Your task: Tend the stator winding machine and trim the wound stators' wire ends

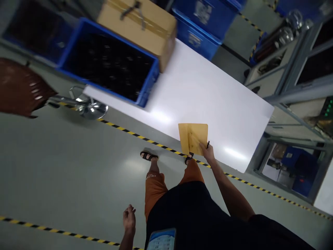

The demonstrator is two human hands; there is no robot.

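My right hand grips the lower right edge of a yellow paper folder with metal fasteners along its fold. The folder is held over the front edge of a white table. A thin black stick, perhaps a pen, pokes up by the thumb of that hand. Down at my side, over the floor, hangs my left hand, its fingers loosely curled and nothing visible in them. A lit phone shows at the bottom, against my dark shirt.
A blue crate of small black parts and a cardboard box sit at the table's left end. Behind stand stacked blue bins. A metal stool and brown chair are left; shelving is right.
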